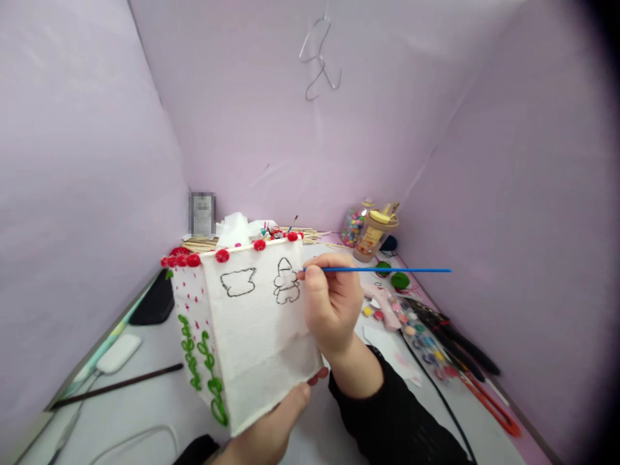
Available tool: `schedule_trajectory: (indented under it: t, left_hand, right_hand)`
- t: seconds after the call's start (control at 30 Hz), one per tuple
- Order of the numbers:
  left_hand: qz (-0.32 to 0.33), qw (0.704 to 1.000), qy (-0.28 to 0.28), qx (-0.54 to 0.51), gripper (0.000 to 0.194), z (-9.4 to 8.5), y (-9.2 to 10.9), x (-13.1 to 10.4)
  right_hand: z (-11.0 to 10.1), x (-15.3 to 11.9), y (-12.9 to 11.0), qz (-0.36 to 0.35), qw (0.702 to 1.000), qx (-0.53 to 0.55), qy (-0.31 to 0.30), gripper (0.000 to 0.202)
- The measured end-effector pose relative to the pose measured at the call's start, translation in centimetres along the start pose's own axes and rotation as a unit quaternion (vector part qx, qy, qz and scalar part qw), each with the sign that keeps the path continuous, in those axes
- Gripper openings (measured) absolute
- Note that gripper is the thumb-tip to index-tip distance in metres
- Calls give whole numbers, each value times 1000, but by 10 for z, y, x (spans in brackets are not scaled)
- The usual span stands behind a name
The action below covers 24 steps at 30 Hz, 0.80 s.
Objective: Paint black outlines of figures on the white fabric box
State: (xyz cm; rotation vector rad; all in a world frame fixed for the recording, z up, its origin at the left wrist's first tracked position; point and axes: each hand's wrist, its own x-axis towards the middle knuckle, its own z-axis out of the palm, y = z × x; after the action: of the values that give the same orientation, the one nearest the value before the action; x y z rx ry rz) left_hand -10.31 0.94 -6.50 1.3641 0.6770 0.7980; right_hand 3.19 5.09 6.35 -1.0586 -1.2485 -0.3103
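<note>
A white fabric-covered box [261,336] is tilted up in front of me, with red pompoms along its top edge and green looped vines and pink specks on its left side. Black outlines of a little figure and a wavy-edged shape mark its front. My left hand [271,420] grips the box from below, thumb on the front bottom edge, the other fingers mostly hidden behind. Pinched in my right hand [334,300] is a thin blue-handled paintbrush [387,270], lying almost level. Its tip is at the right side of the outlined figure; whether it touches the fabric I cannot tell.
At the right lie paint pots [421,336], a pink glue gun [385,307], black-handled pliers [460,342] and a red-handled tool [494,407]. Behind stand a yellow-lidded cup [372,236] and a jar of colored balls [352,226]. A dark stick [121,385] lies left.
</note>
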Motion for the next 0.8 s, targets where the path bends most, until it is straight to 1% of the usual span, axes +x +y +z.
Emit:
schedule_trajectory:
  t: [0.1,0.2,0.27,0.33,0.47,0.57,0.67,0.73,0.8]
  left_hand:
    - [-6,1000,-13,23,56,-1,-6,0]
    - [-8,999,-37,8,62,-2,-5,0]
    - [-11,998,-60,-16,62,-2,-4,0]
    - [-13,997,-70,-24,58,-3,-6,1]
    - [-8,997,-63,-33,48,-4,-18,3]
    - [-6,998,-48,-42,47,-4,-22,6]
    - [-10,999,-39,-23,51,-5,-19,7]
    - [-18,999,-44,-14,57,-6,-15,7]
    - [-20,999,-41,8,60,-8,-11,6]
  right_hand:
    - [2,-1,0,13,1000,6,17,10]
    - [3,3,0,64,993,65,74,8]
    - [1,10,0,112,977,131,125,8]
    - [-4,21,1,161,958,184,153,11]
    - [-24,41,10,247,928,236,146,22]
    - [-42,43,20,270,923,238,138,26]
    - [-59,32,31,278,932,190,131,29]
    - [-70,21,40,296,937,137,125,29]
    - [-79,8,50,311,937,109,120,29]
